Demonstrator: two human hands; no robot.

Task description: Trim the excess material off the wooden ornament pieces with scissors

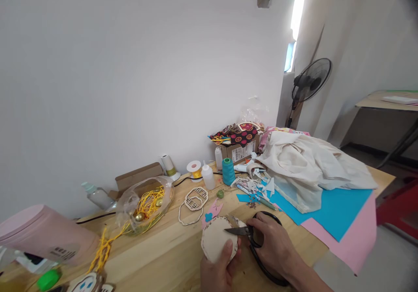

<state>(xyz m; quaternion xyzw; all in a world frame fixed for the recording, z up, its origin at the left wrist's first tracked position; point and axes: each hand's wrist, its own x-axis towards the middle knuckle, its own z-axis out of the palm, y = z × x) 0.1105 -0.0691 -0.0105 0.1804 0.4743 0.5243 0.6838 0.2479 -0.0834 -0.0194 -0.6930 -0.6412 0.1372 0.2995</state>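
Note:
My left hand [222, 263] grips a round cream fabric piece [214, 242] with a rough, gathered edge, the thumb pressed on its face. In my right hand [272, 244] is a pair of scissors with black handles [266, 266]. Their dark blades lie over the right part of the round piece, pointing left; whether they touch it I cannot tell. Another pale piece with a ragged edge [240, 223] shows just behind the blades. Beyond the round piece lies a pink scrap [215, 208] with a small blue shape [208, 217] on it.
Wooden cut-outs [196, 198], a white squeeze bottle [208, 176] and a teal thread cone [228, 172] stand farther back. Cream cloth [300, 165] covers blue sheets [342, 209] at right. A bag of yellow cord [150, 202] and a pink bin [48, 235] are at left.

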